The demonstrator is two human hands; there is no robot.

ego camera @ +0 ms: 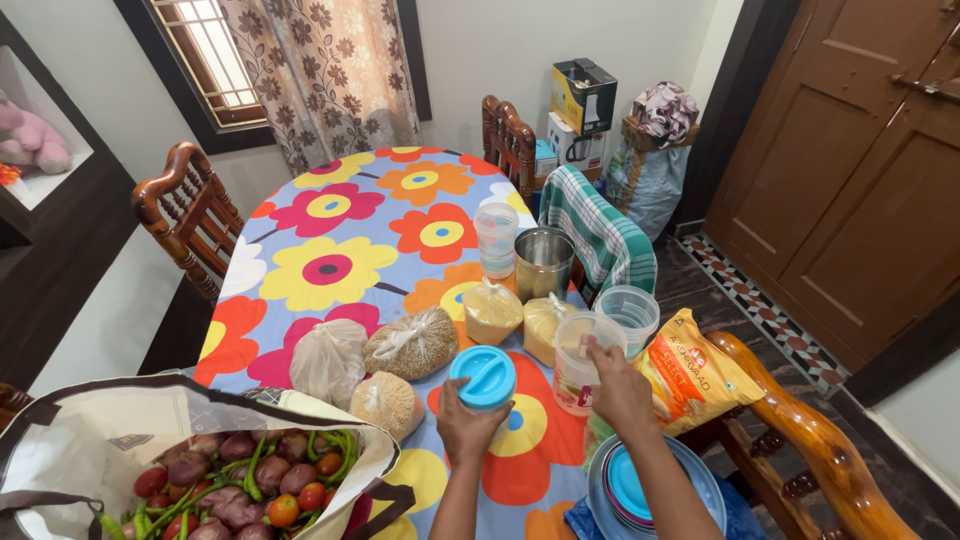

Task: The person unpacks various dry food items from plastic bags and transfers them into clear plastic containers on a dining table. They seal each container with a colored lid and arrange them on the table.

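Note:
My left hand [466, 428] holds a round blue lid [483, 377] up above the flowered tablecloth [340, 230]. My right hand [618, 388] grips the rim of a clear plastic jar [580, 362] that stands upright on the table and has no lid on. Just behind the jar lie two knotted bags of yellow grain [493, 312]. An empty clear jar [628, 315] stands to the right of them.
Tied bags of grains [410, 343] lie mid-table. A steel tumbler [543, 263] and a lidded clear jar [496, 239] stand farther back. An open bag of vegetables [235, 480] is at near left, a yellow packet [695, 375] and stacked bowls [640, 490] at right. Wooden chairs [190, 215] surround the table.

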